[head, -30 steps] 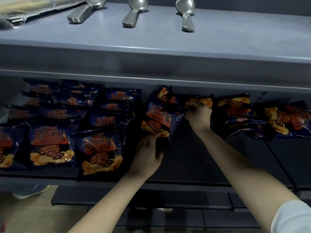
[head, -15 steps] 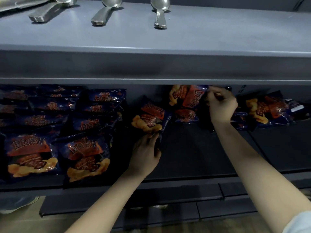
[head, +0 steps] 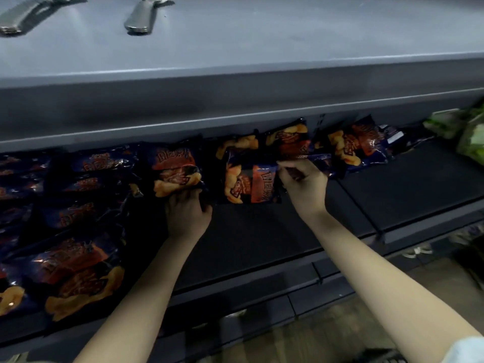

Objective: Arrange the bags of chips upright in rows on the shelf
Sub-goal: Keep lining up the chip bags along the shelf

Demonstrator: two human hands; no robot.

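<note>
Dark blue chip bags with orange labels fill the dark lower shelf. Several stand upright in rows on the left. My left hand grips the bottom edge of an upright bag at the right end of those rows. My right hand pinches the edge of a sideways bag in the middle of the shelf. More bags lie tumbled behind it and to the right, under the upper shelf's lip.
A grey upper shelf juts out above, with metal spoon handles at its back. Green packages sit at the far right of the lower shelf. Bare dark shelf surface lies in front of my hands and to the right.
The view swung left and down. My left hand pushed its bag back and stood it up by the rows. My right hand came down from the back pile, drawing a sideways bag forward.
</note>
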